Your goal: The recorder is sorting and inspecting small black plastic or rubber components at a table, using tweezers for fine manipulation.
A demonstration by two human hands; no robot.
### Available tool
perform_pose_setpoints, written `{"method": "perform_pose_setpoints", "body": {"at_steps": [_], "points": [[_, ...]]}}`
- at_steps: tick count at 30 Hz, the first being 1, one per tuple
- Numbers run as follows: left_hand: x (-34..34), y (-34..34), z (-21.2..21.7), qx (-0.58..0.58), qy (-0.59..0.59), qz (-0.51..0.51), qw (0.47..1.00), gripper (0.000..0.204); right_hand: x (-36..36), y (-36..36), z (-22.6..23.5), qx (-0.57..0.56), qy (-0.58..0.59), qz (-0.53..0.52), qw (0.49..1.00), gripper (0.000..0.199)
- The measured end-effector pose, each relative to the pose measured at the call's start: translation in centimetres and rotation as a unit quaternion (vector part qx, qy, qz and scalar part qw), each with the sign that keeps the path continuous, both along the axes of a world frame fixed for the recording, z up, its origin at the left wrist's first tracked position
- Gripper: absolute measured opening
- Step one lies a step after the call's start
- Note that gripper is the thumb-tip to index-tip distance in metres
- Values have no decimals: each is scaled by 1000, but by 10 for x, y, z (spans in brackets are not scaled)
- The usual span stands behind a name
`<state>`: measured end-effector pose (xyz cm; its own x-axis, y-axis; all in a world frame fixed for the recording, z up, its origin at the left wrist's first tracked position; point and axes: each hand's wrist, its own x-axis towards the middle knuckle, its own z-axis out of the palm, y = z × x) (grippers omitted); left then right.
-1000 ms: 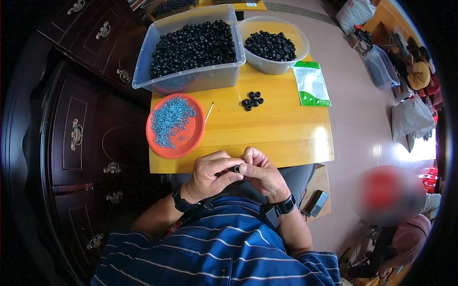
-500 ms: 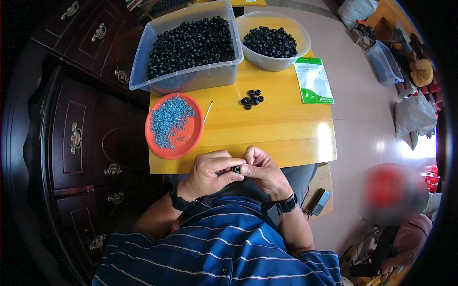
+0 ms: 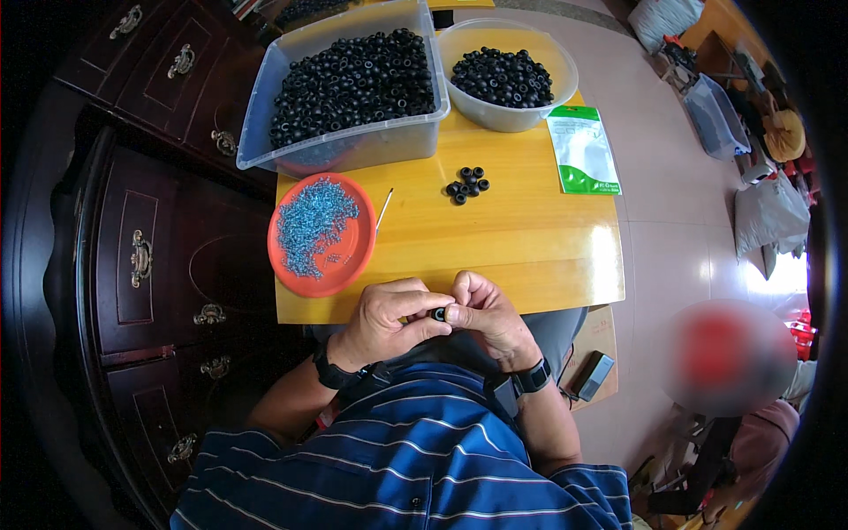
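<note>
Just past the table's near edge my two hands meet. My left hand [image 3: 393, 320] pinches a small round black plastic piece [image 3: 438, 314] with a hole, between thumb and fingers. The thumb of my right hand [image 3: 490, 320] presses against the same piece from the other side, its index finger bent above. Anything smaller between these fingertips is hidden. Beyond the hands lies a small cluster of similar black pieces [image 3: 466, 186]. To the left, a red plate [image 3: 358, 238] carries many small silvery-blue metal parts [image 3: 314, 221] that look like screws.
A large clear bin [image 3: 371, 146] and a round clear tub [image 3: 508, 117], both with many black pieces, stand at the back. A thin white stick [image 3: 385, 210] lies by the plate; a green-and-white bag [image 3: 584, 152] is at right. Dark drawers [image 3: 141, 256] flank the yellow table [image 3: 530, 247].
My hands keep the same grip on the black piece with almost no movement. The view shifts very slightly; the things on the table stay put.
</note>
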<state>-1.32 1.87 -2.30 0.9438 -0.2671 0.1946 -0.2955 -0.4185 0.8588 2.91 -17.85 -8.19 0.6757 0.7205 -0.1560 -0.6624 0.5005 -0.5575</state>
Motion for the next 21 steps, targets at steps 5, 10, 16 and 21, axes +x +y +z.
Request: {"method": "perform_pose_setpoints", "body": {"at_steps": [5,10,16,21], "points": [[-2,0,0,0,-11,10,1000,29,0,1,1,-1,-3,0,1000,22],[-9,-4,-3,-18,-29,29,999,29,-2,2,6,0,6,-1,1000,22],[-16,-4,-7,-54,-28,48,997,29,-7,7,13,17,23,5,1000,22],[-18,-1,-8,-57,-40,53,996,29,-6,9,11,15,11,15,1000,22]]}}
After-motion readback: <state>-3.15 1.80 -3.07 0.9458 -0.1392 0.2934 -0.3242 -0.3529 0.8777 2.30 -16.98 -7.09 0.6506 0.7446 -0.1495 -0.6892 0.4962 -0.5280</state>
